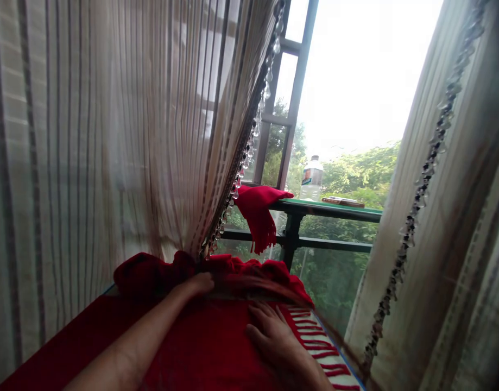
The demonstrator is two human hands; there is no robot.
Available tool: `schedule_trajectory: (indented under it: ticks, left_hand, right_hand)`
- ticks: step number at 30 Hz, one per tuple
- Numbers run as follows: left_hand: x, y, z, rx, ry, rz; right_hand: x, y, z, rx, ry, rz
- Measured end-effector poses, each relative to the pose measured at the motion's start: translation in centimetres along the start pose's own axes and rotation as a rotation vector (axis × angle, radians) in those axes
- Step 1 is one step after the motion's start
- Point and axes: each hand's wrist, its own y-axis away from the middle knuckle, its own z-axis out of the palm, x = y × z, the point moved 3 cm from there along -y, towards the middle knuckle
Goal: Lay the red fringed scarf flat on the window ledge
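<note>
A red fringed cloth [208, 342] lies spread over a flat surface in front of me, bunched up at its far edge [151, 271]. My left hand [200, 283] reaches forward onto that bunched edge, its fingers curled down into the folds. Flat on the cloth near its fringe rests my right hand [273, 331], fingers stretched out and holding nothing. A second red fringed cloth [259, 209] hangs over the green window rail [334, 209].
Striped sheer curtains with beaded edges hang at the left [111, 136] and at the right [448, 217] of an open window. A plastic water bottle [311, 179] and a flat book-like object [342, 201] stand on the rail. Trees show outside.
</note>
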Motion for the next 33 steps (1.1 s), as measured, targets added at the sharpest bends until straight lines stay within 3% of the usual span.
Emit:
schedule_trajectory:
  ticks: [4, 9, 13, 20, 26, 33]
  left_hand:
    - [1.0, 1.7, 0.0, -0.049, -0.047, -0.061]
    - [4.1, 8.4, 1.2, 0.047, -0.058, 0.003]
    - [4.7, 11.9, 2.2, -0.055, -0.023, 0.096]
    - [1.3, 14.3, 0.5, -0.032, -0.047, -0.069]
    - [1.7, 16.6, 1.4, -0.068, 0.001, -0.031]
    - [1.1, 16.2, 2.0, -0.054, 0.010, -0.039]
  right_hand:
    - [0.0, 0.0, -0.1, 0.015, -0.002, -0.007]
    - [-0.3, 0.1, -0.4, 0.009, -0.012, -0.020]
    - [-0.4, 0.4, -0.6, 0.006, -0.008, -0.019]
    - [-0.3, 0.4, -0.2, 0.001, 0.028, 0.019]
    - [-0.6, 0.4, -0.1, 0.006, 0.056, 0.044]
    - [-3.2, 0.6, 0.1, -0.076, 0.055, -0.028]
